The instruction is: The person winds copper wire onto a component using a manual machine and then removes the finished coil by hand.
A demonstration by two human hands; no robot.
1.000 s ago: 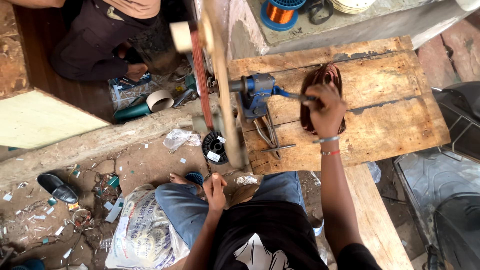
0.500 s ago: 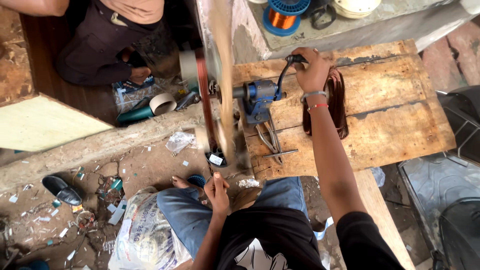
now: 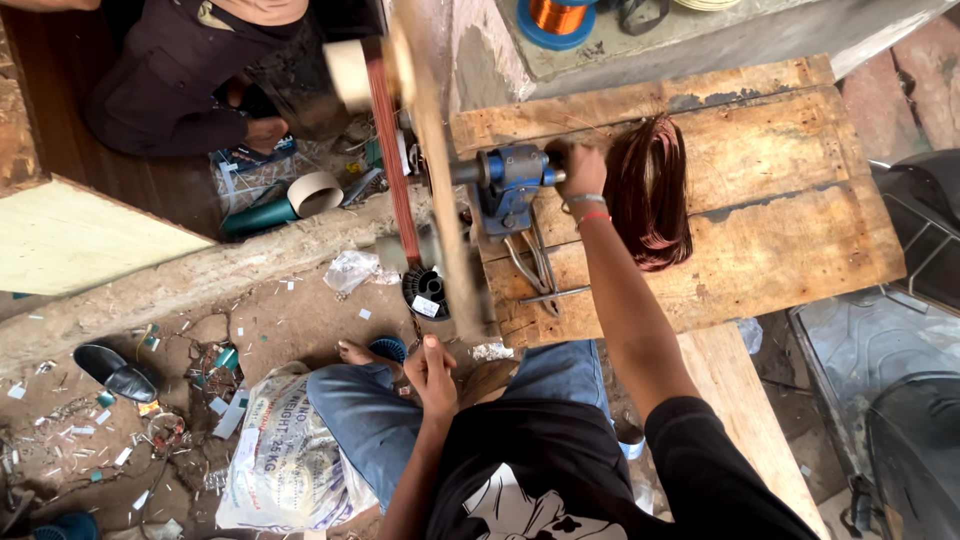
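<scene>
Bench [image 3: 800, 250] of rough planks fills the upper right of the view, seen from above. Blue winder [image 3: 508, 185] is bolted near the bench's left edge, its shaft running left to a big wooden wheel [image 3: 440, 170] seen edge-on. A reddish belt [image 3: 392, 160] runs along the wheel's left side, down toward a small black spool [image 3: 425, 290] on the ground.

Right hand [image 3: 583, 172] reaches forward over the bench, closed around the winder's right end; what exactly it grips is hidden under the fingers. Wrist wears a metal bangle and a red thread. Just right of the hand, touching it, sits a thick coil [image 3: 650, 190] of dark reddish wire, lying on the planks and spreading toward the bench's middle.

Left hand [image 3: 432, 368] is low, near the person's knee, fingers up at the wheel's lower edge. Whether it grips the rim or just rests against it, cannot tell. The person sits in jeans and a black shirt, one bare foot on the dirt.

Metal pliers or shears [image 3: 535, 270] lie on the bench below the winder. Copper wire spool [image 3: 558, 18] with blue flanges stands on the ledge beyond the bench.

Ground at left: white sack [image 3: 285, 460] beside the leg, black shoe [image 3: 115, 372], tape roll [image 3: 315, 192], scattered scraps. Another person [image 3: 190, 70] in dark clothes crouches at the top left, well apart from the bench.
</scene>
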